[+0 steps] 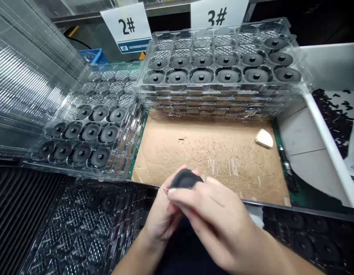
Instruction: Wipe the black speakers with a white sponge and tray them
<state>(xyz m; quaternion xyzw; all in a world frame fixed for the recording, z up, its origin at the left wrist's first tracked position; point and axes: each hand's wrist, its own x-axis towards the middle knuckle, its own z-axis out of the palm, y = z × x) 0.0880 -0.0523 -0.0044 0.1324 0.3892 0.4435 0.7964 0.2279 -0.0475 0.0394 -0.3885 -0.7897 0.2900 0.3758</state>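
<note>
Just before the cardboard sheet (208, 160), my left hand (162, 215) and right hand (214, 223) curl closed, their fingers pinching one black round part (185, 179).

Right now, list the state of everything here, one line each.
left hand, holding the dark round part
right hand, pinching that part
stacked clear trays, top one holding dark parts
clear tray beside the stack, parts in near rows only
cardboard sheet, flat
white wedge, lying on the cardboard

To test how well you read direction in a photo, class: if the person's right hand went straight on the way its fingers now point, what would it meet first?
The right hand would first meet the dark round part its fingers already touch; the left hand seems just beyond, though depth is unclear.
</note>
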